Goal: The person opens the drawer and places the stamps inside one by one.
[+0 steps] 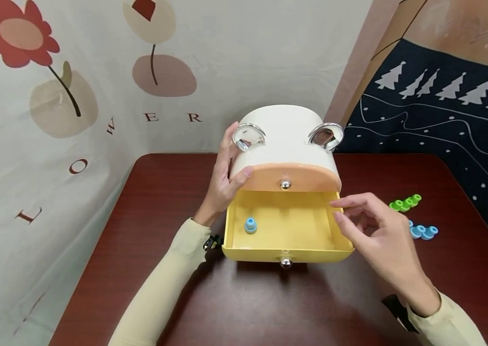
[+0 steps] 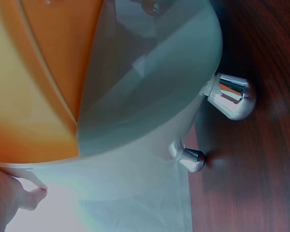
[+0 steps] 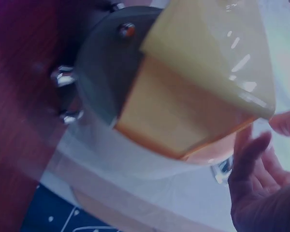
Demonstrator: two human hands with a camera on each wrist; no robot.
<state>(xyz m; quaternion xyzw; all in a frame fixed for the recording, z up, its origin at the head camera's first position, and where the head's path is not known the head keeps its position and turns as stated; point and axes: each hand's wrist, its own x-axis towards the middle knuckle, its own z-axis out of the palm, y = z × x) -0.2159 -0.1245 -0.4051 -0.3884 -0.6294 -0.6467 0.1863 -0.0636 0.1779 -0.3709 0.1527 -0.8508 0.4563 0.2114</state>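
A small white drawer cabinet (image 1: 287, 129) with two silver ring-shaped ears stands on the table. My left hand (image 1: 222, 185) grips its left side, thumb on the front edge; in the left wrist view, fingers of that hand (image 2: 12, 198) show at the cabinet's side. The lower yellow drawer (image 1: 287, 240) is pulled out, and one small blue plastic peg (image 1: 250, 225) stands at its left. The orange upper drawer (image 1: 313, 178) is closed. My right hand (image 1: 382, 235) is at the yellow drawer's right rim, thumb and index finger apart, with nothing visible between them. Whether it touches the rim, I cannot tell.
Right of the cabinet, several green pegs (image 1: 406, 203) lie in a row, with several blue pegs (image 1: 423, 232) nearer me, partly hidden by my right hand. The dark red table (image 1: 162, 202) reaches back to a printed curtain (image 1: 244, 57).
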